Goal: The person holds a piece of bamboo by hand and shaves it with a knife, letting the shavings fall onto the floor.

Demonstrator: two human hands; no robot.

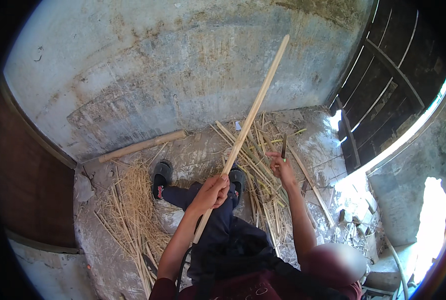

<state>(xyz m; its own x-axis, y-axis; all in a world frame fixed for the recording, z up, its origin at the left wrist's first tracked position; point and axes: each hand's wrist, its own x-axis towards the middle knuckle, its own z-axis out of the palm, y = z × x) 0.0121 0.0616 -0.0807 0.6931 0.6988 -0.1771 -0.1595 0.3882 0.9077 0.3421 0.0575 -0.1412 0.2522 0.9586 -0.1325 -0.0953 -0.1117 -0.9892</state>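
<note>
My left hand (212, 194) is closed around a long, pale bamboo strip (255, 102). The strip slants across my lap, its lower end by my thigh and its upper end rising to the right in front of the wall. To the right, my right hand (283, 171) grips a knife (284, 146) whose dark, narrow blade points up. Some fingers of that hand stretch toward the strip, but a gap separates the hand from it. The knife's handle is mostly hidden in the hand.
Several split bamboo strips (263, 167) lie in a pile beyond my right foot. Shavings (142, 197) are heaped left of my legs. A bamboo pole (142, 146) rests along the foot of the stained wall (148, 70). Dark wooden boards (383, 75) stand at the right, with rubble (360, 220) below.
</note>
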